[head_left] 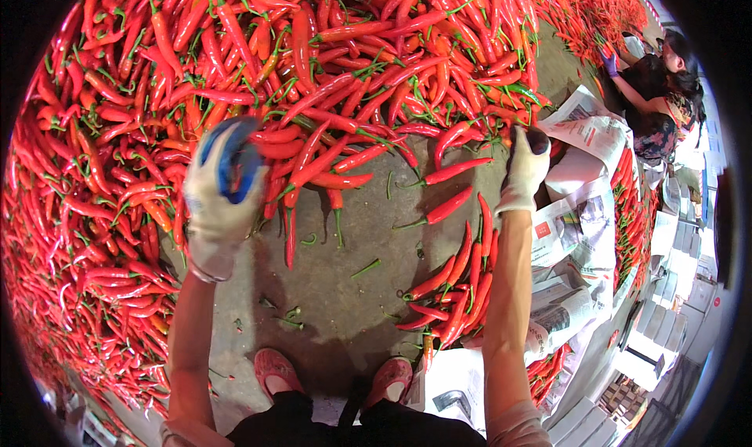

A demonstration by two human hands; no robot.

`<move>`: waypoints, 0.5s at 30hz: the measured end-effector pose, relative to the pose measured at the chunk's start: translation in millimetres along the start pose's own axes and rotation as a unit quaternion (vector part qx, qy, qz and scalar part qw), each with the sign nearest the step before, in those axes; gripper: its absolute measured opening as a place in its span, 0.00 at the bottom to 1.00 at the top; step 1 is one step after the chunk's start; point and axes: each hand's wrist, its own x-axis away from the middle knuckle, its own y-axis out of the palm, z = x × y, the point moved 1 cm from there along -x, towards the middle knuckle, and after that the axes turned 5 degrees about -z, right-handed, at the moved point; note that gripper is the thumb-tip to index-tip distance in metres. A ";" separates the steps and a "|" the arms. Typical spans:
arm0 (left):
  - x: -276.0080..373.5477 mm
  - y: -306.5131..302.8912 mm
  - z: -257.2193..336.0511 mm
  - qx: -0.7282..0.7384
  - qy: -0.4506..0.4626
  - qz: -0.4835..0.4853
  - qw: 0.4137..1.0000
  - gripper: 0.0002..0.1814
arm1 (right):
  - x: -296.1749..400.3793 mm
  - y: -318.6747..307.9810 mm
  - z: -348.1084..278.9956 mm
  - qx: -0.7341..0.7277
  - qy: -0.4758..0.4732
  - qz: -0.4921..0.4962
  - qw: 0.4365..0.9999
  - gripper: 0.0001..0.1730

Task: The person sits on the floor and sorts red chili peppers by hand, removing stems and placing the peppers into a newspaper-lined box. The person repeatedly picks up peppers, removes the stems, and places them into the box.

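A huge heap of red chili peppers (329,53) with green stems spreads in front and to the left on a concrete floor. My left hand (226,177), in a white glove with blue coating, is motion-blurred at the heap's near edge; whether it holds a pepper I cannot tell. My right hand (527,159), in a white glove with dark fingertips, is at the right edge of the heap beside newspaper sheets (578,212); its fingertips are partly hidden and their grip is unclear. A small pile of red chili peppers (461,294) lies beside my right forearm.
At the upper right, a person (658,100) in purple gloves handles peppers at another heap (593,12). Newspaper covers more peppers on the right. Grey-white boxes (664,312) stand at the far right. My feet in red shoes (390,379) rest on the concrete floor (341,282), among loose green stems.
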 end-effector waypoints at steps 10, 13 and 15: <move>-133.6 177.8 116.8 -0.151 0.210 -0.180 0.949 0.33 | -37.0 4.4 63.1 -0.276 0.355 -0.139 0.882 0.20; -162.4 214.5 131.1 -0.197 0.185 -0.274 0.923 0.42 | -32.3 7.8 61.4 -0.321 0.361 -0.252 0.839 0.18; -169.1 230.4 136.0 -0.197 0.126 -0.296 0.926 0.45 | -30.8 5.6 64.1 -0.361 0.389 -0.213 0.820 0.15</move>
